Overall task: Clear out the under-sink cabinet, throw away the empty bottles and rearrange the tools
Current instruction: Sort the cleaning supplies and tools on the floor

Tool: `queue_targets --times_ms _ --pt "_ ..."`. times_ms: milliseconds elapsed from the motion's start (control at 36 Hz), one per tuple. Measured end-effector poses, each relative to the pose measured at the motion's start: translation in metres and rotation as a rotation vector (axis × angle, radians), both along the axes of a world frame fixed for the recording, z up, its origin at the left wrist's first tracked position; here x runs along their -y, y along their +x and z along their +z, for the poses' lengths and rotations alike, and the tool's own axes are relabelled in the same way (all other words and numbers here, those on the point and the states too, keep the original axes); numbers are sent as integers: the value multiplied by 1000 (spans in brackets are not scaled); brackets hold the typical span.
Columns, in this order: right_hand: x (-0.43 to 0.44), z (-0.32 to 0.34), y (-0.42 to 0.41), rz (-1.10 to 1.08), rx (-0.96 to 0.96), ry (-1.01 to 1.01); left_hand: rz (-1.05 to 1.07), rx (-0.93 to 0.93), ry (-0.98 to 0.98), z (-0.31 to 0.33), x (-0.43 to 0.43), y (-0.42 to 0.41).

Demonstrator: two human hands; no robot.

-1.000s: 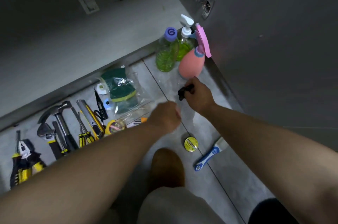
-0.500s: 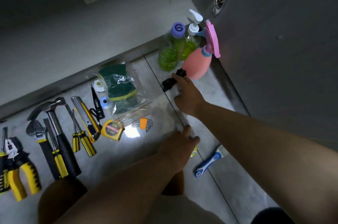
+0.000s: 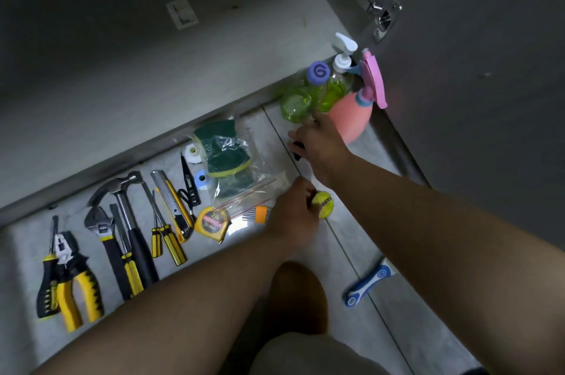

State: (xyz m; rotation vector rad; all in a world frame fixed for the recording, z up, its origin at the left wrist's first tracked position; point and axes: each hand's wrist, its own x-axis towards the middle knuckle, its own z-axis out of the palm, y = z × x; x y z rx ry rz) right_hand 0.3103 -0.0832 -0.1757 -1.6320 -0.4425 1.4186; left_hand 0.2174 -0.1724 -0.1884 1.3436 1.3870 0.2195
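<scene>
Gripping a small yellow roll of tape [image 3: 322, 204] that lay on the floor [image 3: 397, 313] half a second ago, the left hand [image 3: 293, 221] has its grip clamped on it, just right of the tape measure [image 3: 211, 223]. That suggests the tape is joining the tool row. Farther right of the tape measure, the right hand [image 3: 321, 145] has carried a small black thing [image 3: 298, 151] toward the bottles; whether its grip is closed on it I cannot tell. Behind the tape measure, a clear bag [image 3: 241, 172] holds green sponges [image 3: 226, 154]. Farthest back, two green bottles [image 3: 298, 102] look partly full of liquid beside a pink spray bottle [image 3: 351, 117].
</scene>
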Motion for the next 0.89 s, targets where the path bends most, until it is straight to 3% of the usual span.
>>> queue_targets --times_ms 167,222,278,333,389,444,528,611,694,889 --pt "32 -9 16 168 617 -26 240 34 -170 -5 -27 3" --pt "41 -11 22 246 724 -76 301 76 -226 -6 -33 6" --pt "52 -15 26 296 681 -160 334 97 -251 -8 -36 9" --pt "62 -18 26 295 499 -238 330 102 -264 -7 -39 11" --pt "71 -20 26 229 324 -267 275 86 -265 -2 -44 11" --pt "75 -26 28 121 279 -263 214 46 -241 7 -49 13" --pt "73 -33 34 -49 306 -280 86 -77 -10 25 -64 15" --pt "68 -38 35 -148 206 -270 142 -37 311 46 -86 12" --pt "60 -39 34 -193 144 -249 114 -112 580 60 -115 7" --pt "48 -38 40 -273 126 -323 -149 -125 540 65 -170 6"
